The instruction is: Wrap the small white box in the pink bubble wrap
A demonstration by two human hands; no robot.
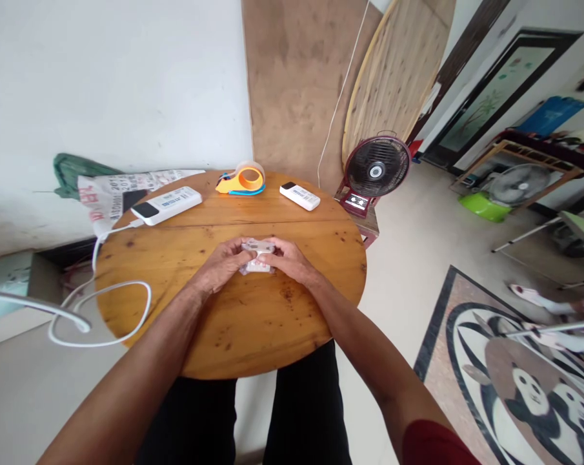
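Observation:
Both my hands meet over the middle of a round wooden table (166, 258) and hold a small pale packet (257, 254) between them. My left hand (222, 263) grips its left side with the fingers curled on top. My right hand (288, 260) pinches its right side. What the packet is stays unclear, since my fingers cover most of it. It sits just above or on the tabletop.
At the table's far side lie a white power bank (166, 205) with a white cable (102, 303), an orange tape dispenser (243, 179) and a white remote (300, 196). Newspaper (112, 190) lies far left. A red fan (376, 169) stands on the floor to the right.

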